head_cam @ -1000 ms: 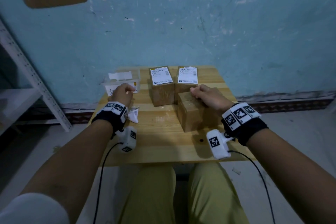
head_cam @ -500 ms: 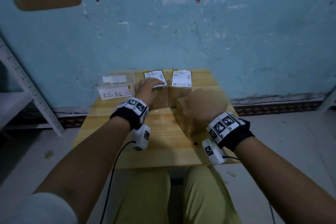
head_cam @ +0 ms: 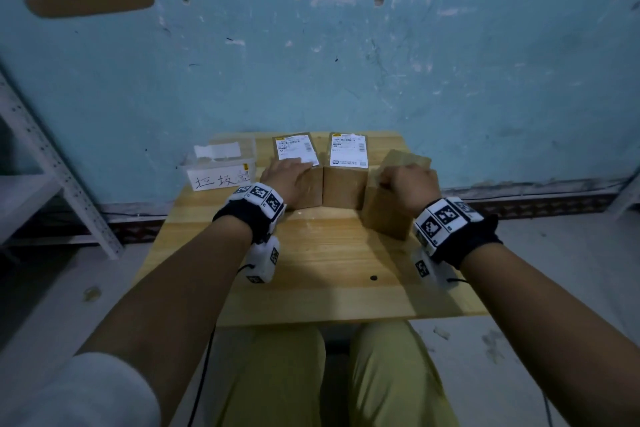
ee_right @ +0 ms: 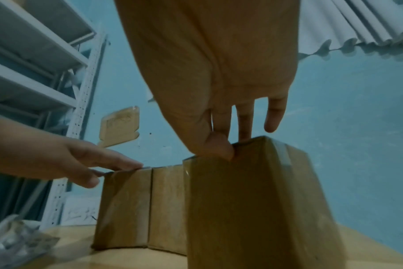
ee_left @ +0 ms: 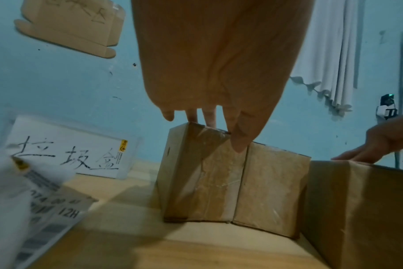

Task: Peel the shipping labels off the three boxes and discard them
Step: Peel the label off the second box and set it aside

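Observation:
Three brown boxes stand on the wooden table (head_cam: 311,274). The left box (head_cam: 304,187) and the middle box (head_cam: 346,184) each carry a white shipping label (head_cam: 294,149) (head_cam: 348,151) on top. My left hand (head_cam: 287,173) lies with straight fingers (ee_left: 209,120) on the left box's near top edge, thumb on its front face. My right hand (head_cam: 405,184) grips the bare right box (head_cam: 388,218) from above, thumb (ee_right: 219,145) on its near side. A crumpled peeled label (ee_left: 23,209) lies on the table under my left wrist.
A clear plastic bin (head_cam: 221,166) with a handwritten paper sign stands at the table's back left, white paper inside. The blue wall runs close behind the boxes. A metal shelf rack (head_cam: 52,166) stands on the floor to the left.
My left hand moved from beside the bin onto the left box's top. My right hand carried the bare box back and to the right, next to the middle box.

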